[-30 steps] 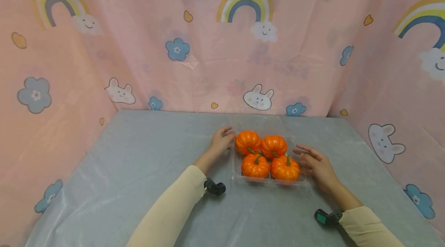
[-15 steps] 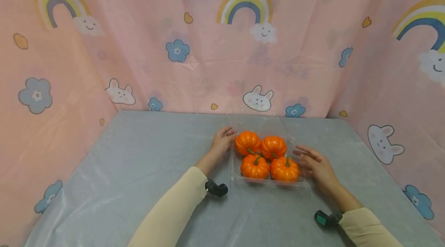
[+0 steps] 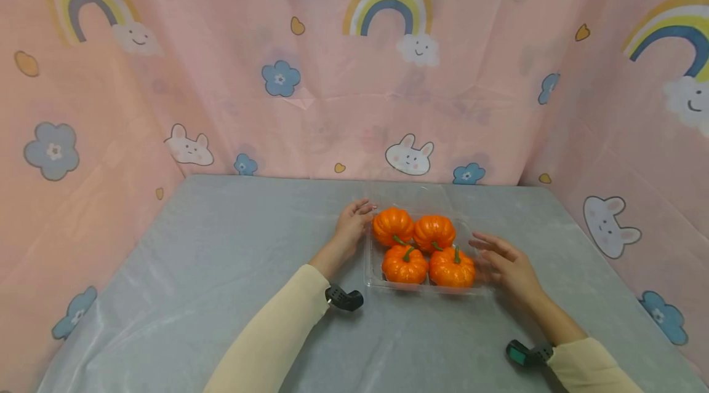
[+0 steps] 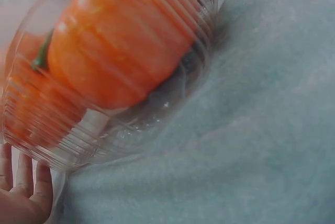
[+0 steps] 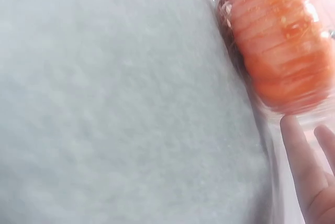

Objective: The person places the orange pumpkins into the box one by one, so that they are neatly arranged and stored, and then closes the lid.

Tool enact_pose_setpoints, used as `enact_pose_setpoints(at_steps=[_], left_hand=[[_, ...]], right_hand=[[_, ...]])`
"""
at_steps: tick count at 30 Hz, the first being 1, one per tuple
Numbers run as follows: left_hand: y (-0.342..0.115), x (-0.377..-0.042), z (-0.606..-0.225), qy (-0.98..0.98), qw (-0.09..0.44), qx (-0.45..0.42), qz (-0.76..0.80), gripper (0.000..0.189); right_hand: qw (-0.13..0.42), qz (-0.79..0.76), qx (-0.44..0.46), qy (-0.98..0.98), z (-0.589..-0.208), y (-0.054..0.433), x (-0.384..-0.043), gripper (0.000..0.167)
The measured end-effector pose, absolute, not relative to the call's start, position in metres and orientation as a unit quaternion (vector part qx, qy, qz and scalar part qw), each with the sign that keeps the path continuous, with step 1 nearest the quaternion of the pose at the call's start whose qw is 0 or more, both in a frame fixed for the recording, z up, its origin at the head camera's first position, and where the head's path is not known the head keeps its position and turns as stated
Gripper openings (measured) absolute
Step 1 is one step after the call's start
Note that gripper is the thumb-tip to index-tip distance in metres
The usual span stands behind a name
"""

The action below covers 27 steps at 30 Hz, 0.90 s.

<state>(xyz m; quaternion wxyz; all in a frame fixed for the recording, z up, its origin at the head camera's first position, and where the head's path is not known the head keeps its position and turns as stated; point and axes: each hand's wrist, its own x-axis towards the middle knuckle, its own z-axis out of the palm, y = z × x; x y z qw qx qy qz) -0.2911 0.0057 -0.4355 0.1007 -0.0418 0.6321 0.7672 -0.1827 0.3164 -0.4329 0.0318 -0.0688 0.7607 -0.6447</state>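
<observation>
A clear plastic clamshell box [image 3: 399, 287] stands on the table, its see-through lid [image 3: 437, 197] folded open at the back. Several small orange pumpkins sit inside in two rows: a back-left pumpkin [image 3: 392, 226], a back-right pumpkin [image 3: 434, 233], a front-left pumpkin [image 3: 405, 265] and a front-right pumpkin [image 3: 452, 268]. My left hand [image 3: 349, 230] is at the box's left side, loosely bent; in the left wrist view its fingers [image 4: 43, 188] reach the ribbed wall. My right hand [image 3: 514, 269] is beside the right wall, its fingers [image 5: 299, 153] extended towards it.
A grey cloth [image 3: 266, 227] covers the table. Pink printed curtains [image 3: 310, 128] hang behind it and along both sides. Each wrist wears a dark strap, the left strap [image 3: 344, 299] and the right strap [image 3: 528, 353], below beige sleeves.
My right hand has shifted slightly to the right and nearer to me. The left hand stays at the box's left side, and the pumpkins keep their places.
</observation>
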Motion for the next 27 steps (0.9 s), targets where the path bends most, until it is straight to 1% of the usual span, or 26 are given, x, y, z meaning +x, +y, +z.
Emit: enact_pose_setpoints(at_steps=[3, 15, 27], left_hand=[[0.005, -0.290, -0.434, 0.627, 0.105, -0.043, 0.771, 0.046], [0.002, -0.290, -0.439, 0.605, 0.113, -0.045, 0.787, 0.049], [-0.008, -0.289, -0.438, 0.626, 0.139, 0.005, 0.768, 0.060]], right_hand=[[0.027, -0.630, -0.073, 0.772, -0.431, 0.315, -0.178, 0.043], [0.036, -0.606, -0.034, 0.794, -0.426, 0.306, -0.167, 0.047], [0.044, -0.600, -0.025, 0.799, -0.427, 0.306, -0.166, 0.048]])
